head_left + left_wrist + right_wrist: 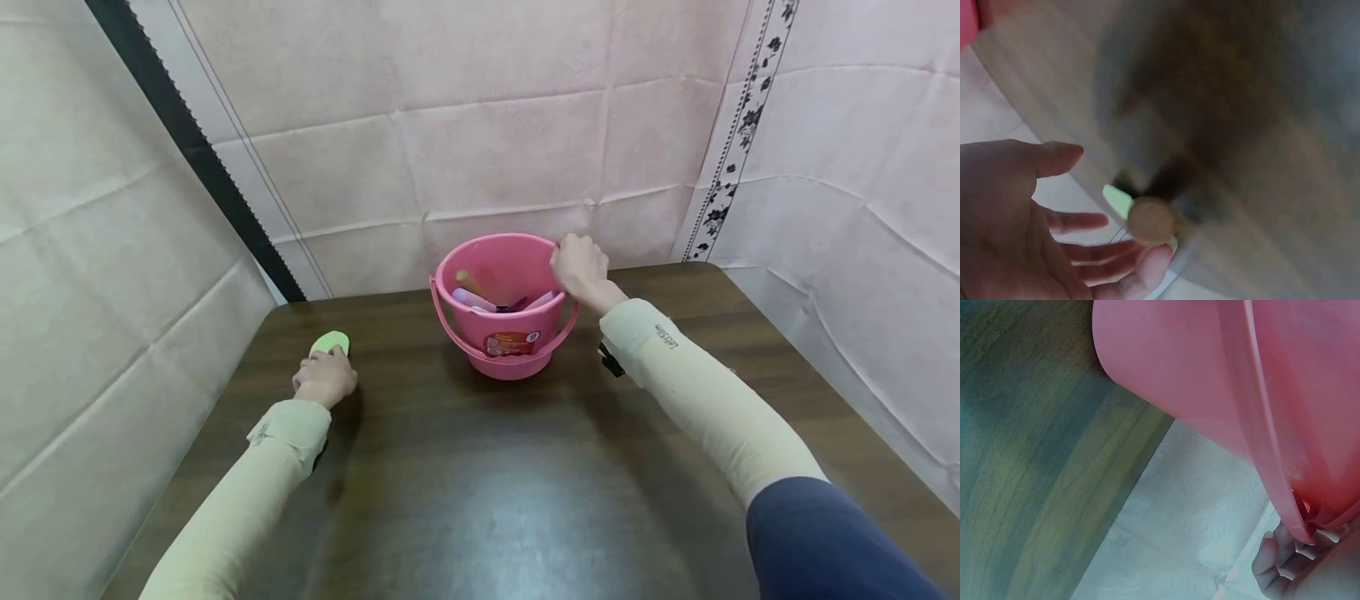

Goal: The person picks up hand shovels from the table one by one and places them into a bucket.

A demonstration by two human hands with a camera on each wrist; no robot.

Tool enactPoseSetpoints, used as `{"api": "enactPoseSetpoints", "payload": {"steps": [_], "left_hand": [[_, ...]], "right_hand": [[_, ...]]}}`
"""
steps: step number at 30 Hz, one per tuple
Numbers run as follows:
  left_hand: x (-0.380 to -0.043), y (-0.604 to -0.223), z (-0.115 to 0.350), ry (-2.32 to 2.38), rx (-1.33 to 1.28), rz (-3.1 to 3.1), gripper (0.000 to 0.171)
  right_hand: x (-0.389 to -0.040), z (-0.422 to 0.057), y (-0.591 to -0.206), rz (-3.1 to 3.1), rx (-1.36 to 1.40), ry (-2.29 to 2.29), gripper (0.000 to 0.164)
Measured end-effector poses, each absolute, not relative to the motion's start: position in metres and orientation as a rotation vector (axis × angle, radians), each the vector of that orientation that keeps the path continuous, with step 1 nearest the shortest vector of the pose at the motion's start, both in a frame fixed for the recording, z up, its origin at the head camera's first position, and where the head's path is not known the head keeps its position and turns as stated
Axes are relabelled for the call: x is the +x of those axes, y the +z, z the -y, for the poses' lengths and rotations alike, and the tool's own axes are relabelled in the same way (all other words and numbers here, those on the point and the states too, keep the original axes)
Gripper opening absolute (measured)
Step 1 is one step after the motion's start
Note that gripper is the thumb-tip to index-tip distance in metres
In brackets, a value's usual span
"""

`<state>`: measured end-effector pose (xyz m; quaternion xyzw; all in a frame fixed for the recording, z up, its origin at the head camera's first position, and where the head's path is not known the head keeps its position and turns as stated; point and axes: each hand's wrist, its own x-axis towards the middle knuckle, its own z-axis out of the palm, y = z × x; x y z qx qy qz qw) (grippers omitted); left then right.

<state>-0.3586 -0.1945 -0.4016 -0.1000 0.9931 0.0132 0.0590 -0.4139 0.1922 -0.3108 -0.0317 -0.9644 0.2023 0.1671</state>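
My left hand (326,379) is near the far left of the table, fingers at a short tool with a flat light-green head (331,340). In the left wrist view the tool's round brown handle end (1150,220) faces the camera, the fingers bend beside it and the thumb lies apart. My right hand (582,265) grips the upper right rim of a pink bucket (501,271); in the right wrist view its curled fingers (1266,556) are by the joint of the bucket's carrying handle (1260,419). A tan handle (472,283) and lavender pieces (472,299) lie inside the bucket.
The dark wooden table (465,483) reaches back to a pale cloth (495,142), which also hangs at left and right. Its far edge runs just behind the bucket. The bucket's carrying handle (450,332) hangs down in front.
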Motion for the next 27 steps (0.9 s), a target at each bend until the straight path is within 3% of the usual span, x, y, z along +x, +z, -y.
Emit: {"api": "enactPoseSetpoints", "payload": {"steps": [20,27], "left_hand": [[-0.359,-0.419,0.21,0.16,-0.085,-3.23,0.026],[-0.364,-0.405,0.201,0.202,-0.072,-3.312,0.028]], "right_hand": [[-0.414,-0.191,-0.313,2.744,-0.081,0.595,0.027],[-0.414,-0.193,-0.313,2.743,-0.089,0.591,0.026]]}}
